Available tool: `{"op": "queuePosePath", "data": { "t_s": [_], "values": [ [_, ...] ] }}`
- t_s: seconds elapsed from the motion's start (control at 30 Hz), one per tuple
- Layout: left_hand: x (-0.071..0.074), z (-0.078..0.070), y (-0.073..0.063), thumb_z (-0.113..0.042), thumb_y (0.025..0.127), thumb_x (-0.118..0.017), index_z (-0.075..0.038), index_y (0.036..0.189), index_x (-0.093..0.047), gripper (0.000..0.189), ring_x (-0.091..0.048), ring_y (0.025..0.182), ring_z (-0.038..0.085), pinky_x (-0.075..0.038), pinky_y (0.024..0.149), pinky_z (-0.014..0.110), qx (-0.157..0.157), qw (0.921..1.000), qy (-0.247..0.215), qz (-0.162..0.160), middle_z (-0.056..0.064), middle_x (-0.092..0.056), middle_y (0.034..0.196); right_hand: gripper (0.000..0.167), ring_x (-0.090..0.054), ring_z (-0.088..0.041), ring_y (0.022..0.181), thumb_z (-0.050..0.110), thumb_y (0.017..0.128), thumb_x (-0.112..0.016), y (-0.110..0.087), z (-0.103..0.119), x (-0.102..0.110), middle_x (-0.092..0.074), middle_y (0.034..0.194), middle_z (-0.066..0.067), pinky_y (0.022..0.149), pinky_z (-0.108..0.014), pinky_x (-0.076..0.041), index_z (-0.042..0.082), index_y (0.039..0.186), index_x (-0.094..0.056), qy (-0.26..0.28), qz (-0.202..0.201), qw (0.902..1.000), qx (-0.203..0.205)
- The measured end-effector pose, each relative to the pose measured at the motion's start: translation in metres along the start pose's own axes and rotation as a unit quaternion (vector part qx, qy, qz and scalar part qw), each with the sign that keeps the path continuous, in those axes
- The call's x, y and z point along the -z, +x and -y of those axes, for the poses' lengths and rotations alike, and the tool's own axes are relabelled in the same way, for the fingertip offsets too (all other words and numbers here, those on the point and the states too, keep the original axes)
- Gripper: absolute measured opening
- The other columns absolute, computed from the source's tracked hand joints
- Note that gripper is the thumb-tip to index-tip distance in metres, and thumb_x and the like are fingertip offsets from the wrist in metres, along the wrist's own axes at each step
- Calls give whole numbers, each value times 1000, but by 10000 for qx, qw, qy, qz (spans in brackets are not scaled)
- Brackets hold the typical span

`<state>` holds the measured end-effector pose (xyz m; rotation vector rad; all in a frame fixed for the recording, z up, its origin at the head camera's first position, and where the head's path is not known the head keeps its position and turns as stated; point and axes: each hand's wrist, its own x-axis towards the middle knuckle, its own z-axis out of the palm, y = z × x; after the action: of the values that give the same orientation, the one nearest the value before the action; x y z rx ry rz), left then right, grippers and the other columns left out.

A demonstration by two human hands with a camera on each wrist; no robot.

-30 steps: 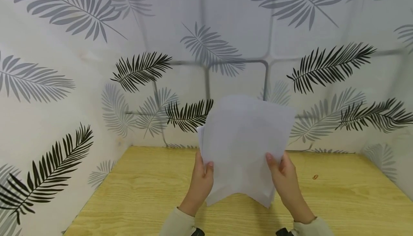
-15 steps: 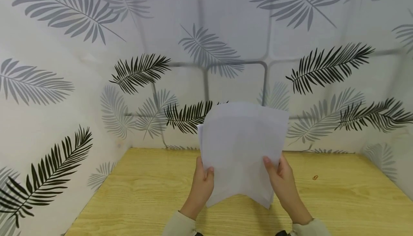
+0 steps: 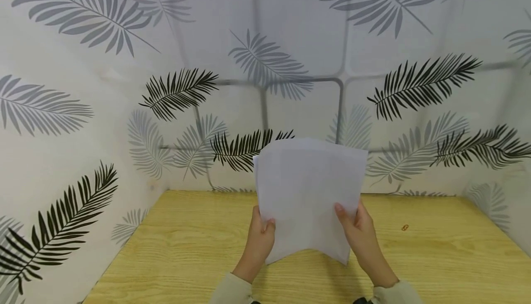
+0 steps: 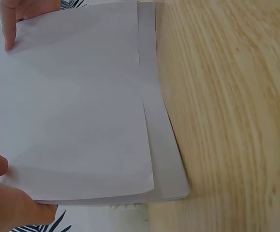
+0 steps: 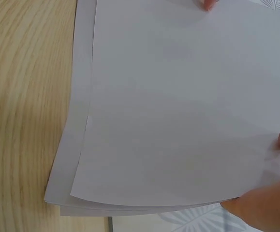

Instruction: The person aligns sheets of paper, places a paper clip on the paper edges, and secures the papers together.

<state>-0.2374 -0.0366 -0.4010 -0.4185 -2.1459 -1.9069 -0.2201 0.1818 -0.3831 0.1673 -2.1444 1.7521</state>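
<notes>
Several sheets of white paper (image 3: 309, 193) stand raised over the table, bowed, their lower edge arching up in the middle. My left hand (image 3: 260, 239) grips the left side, thumb on the near face and fingers behind. On the right side my right hand (image 3: 365, 237) pinches the sheets the same way, its thumb lying farther in. Both wrist views show the paper (image 4: 81, 106) slightly out of line, a strip of a rear sheet (image 5: 65, 164) sticking out past the front one. The fingers behind the stack are mostly hidden.
A small orange-brown paper clip (image 3: 404, 227) lies on the wood-grain table (image 3: 448, 258), right of the hands. White cloth (image 3: 307, 32) printed with grey and black leaves hangs behind the table and along both sides.
The paper has come down a little, and its top edge is lower and more even. My right hand has shifted slightly left, towards the left hand. Both hands keep their hold.
</notes>
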Motion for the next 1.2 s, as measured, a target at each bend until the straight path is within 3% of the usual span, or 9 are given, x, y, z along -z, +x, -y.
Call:
{"op": "queuePosePath", "data": {
  "t_s": [0.13,0.27,0.57,0.93,1.07,1.2],
  "values": [
    [-2,4,-1,8,92,-45,7,123,-40,32,-46,119,39,-33,101,54,112,9998,-77,-123,21,-52,119,45,-46,-21,122,25,101,-52,0,-2,-1,-47,138,-16,100,-35,-39,4,139,-40,66,71,9996,-269],
    [-3,9,-3,8,90,-46,7,122,-42,33,-47,117,39,-33,101,55,293,9993,-116,-202,22,-53,117,45,-45,-32,124,25,100,-53,-1,-5,-3,-47,137,-22,101,-49,-36,1,137,-41,10,139,9988,-466],
    [-3,12,-6,7,90,-46,7,125,-41,36,-46,119,42,-32,102,58,759,9970,-43,-123,22,-53,119,42,-51,-32,119,24,100,-55,-1,-9,-5,-51,133,-24,96,-44,-42,-1,133,-45,-224,168,9976,-628],
    [0,11,-4,5,88,-49,9,127,-38,40,-42,124,45,-31,103,58,887,9960,-60,-72,26,-49,126,45,-52,-31,116,25,98,-58,3,-13,-1,-52,132,-23,93,-41,-44,-1,131,-45,-324,200,9963,-775],
    [3,10,-4,3,89,-51,7,125,-40,38,-44,123,44,-33,102,58,907,9958,-109,-82,24,-50,126,48,-52,-32,117,27,96,-61,4,-12,3,-52,132,-21,93,-42,-44,2,133,-44,-525,248,9961,-666],
    [5,5,-4,-1,91,-55,4,122,-42,34,-46,121,40,-36,99,55,809,9966,-61,-115,21,-51,125,49,-56,-23,110,28,95,-62,5,-10,7,-54,131,-18,88,-35,-48,4,134,-44,-578,304,9967,-491]
  ]
}}
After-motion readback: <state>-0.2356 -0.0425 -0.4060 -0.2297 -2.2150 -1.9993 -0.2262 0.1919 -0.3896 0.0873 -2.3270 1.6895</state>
